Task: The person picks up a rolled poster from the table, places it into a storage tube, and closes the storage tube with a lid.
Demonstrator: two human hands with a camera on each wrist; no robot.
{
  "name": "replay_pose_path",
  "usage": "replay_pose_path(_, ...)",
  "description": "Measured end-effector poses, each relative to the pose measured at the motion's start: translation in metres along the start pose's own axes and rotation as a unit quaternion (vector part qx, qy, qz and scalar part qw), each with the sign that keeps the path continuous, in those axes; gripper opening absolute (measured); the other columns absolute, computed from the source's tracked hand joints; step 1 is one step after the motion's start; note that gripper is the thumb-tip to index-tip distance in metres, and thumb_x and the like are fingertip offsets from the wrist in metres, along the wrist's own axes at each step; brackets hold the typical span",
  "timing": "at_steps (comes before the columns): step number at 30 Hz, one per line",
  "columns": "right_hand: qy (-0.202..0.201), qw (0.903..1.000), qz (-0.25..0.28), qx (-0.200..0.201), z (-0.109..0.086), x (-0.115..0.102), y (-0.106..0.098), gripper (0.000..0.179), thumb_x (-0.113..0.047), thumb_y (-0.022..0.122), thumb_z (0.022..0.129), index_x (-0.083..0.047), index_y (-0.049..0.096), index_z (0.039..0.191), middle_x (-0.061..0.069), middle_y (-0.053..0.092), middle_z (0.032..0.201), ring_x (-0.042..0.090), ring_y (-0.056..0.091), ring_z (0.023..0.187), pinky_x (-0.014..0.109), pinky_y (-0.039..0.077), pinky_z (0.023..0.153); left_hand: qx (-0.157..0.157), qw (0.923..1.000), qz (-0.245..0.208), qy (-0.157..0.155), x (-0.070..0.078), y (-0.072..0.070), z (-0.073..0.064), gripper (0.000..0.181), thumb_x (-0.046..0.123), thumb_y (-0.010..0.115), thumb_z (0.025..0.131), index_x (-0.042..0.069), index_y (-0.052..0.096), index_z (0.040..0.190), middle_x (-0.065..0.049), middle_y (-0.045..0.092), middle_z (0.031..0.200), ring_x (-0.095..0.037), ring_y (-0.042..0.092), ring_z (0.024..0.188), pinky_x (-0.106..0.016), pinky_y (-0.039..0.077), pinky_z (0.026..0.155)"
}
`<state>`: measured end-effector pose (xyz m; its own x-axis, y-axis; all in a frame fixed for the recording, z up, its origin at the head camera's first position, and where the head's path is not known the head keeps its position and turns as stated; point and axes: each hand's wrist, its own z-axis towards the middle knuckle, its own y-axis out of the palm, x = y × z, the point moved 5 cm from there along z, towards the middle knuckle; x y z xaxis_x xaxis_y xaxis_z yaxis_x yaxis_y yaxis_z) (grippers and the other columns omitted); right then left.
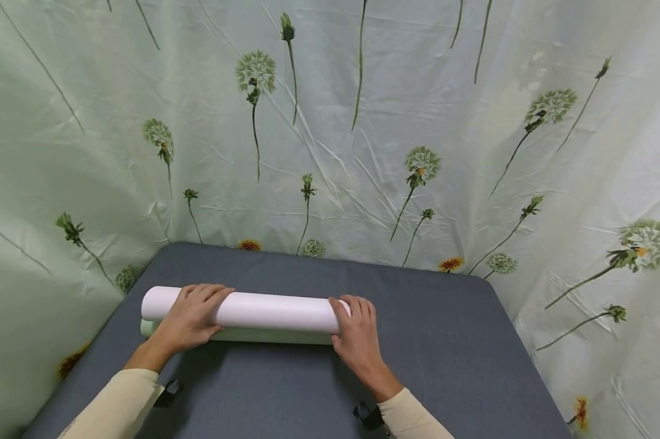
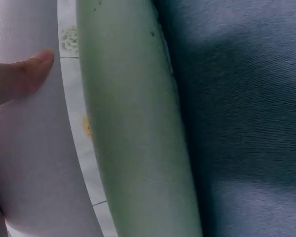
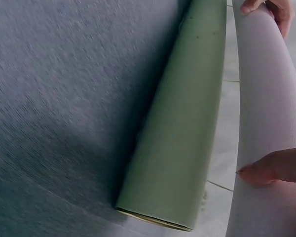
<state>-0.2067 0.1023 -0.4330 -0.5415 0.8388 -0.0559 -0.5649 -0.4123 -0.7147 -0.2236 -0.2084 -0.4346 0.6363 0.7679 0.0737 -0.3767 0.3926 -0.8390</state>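
A pinkish-white roll (image 1: 280, 312) of sheet material lies crosswise in both hands. My left hand (image 1: 194, 318) grips it near its left end, fingers over the top and thumb on the near side. At the right end, my right hand (image 1: 358, 334) holds it the same way. Just below and in front of it is a pale green roll (image 1: 275, 336) of similar length, resting on the grey surface. Both wrist views show a gap between the white roll (image 3: 266, 98) and the green roll (image 2: 133, 123). The fingers' undersides are mostly hidden.
The rolls are over a grey fabric-covered table (image 1: 428, 360). Behind it and along both sides hangs a pale curtain (image 1: 340, 122) printed with dandelions. Dark straps (image 1: 168, 394) show at both wrists.
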Motion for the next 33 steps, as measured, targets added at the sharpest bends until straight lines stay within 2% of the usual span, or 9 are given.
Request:
replay_pose_path(3,0.009,0.9999,0.009,0.000,-0.005,-0.003,-0.001,0.078,-0.012,0.095,0.045,-0.011,0.063,0.117,0.013,0.058,0.112,0.031,0.052,0.102,0.049,0.039,0.090,0.007,0.9999,0.007,0.003,0.004,-0.002,-0.007,0.079,0.019,0.093,0.050,0.003,0.061,0.121,-0.013,0.062,0.113,-0.033,0.058,0.102,-0.057,0.039,0.083)
replay_pose_path(10,0.031,0.9986,0.023,-0.035,-0.020,-0.007,0.002,0.078,-0.013,0.095,0.047,-0.015,0.064,0.118,0.011,0.059,0.114,0.030,0.053,0.106,0.049,0.039,0.094,0.008,0.9999,-0.002,-0.009,0.013,-0.001,-0.025,0.078,0.021,0.094,0.049,0.007,0.061,0.119,-0.010,0.064,0.112,-0.030,0.059,0.101,-0.056,0.040,0.082)
replay_pose_path(21,0.036,0.9978,0.036,-0.041,-0.037,-0.014,0.004,0.081,-0.012,0.096,0.038,-0.017,0.067,0.113,0.008,0.061,0.107,0.027,0.056,0.102,0.045,0.040,0.092,0.022,0.9997,-0.008,-0.010,0.022,0.006,-0.052,0.082,0.023,0.094,0.047,0.008,0.061,0.120,-0.009,0.061,0.113,-0.029,0.056,0.103,-0.051,0.037,0.082)
replay_pose_path(26,0.033,0.9977,0.039,-0.045,-0.044,-0.015,0.008,0.081,-0.012,0.096,0.037,-0.018,0.068,0.112,0.007,0.061,0.106,0.025,0.056,0.101,0.044,0.040,0.092,0.023,0.9996,-0.012,-0.015,0.024,0.012,-0.061,0.081,0.024,0.092,0.047,0.008,0.061,0.120,-0.009,0.061,0.113,-0.028,0.056,0.103,-0.049,0.036,0.079)
replay_pose_path(33,0.039,0.9973,0.036,-0.050,-0.052,-0.017,0.013,0.081,-0.012,0.096,0.036,-0.018,0.068,0.111,0.006,0.060,0.108,0.025,0.055,0.102,0.044,0.040,0.091,0.025,0.9995,-0.014,-0.013,0.025,0.016,-0.067,0.080,0.023,0.091,0.048,0.008,0.061,0.120,-0.011,0.058,0.112,-0.028,0.053,0.104,-0.050,0.036,0.078)
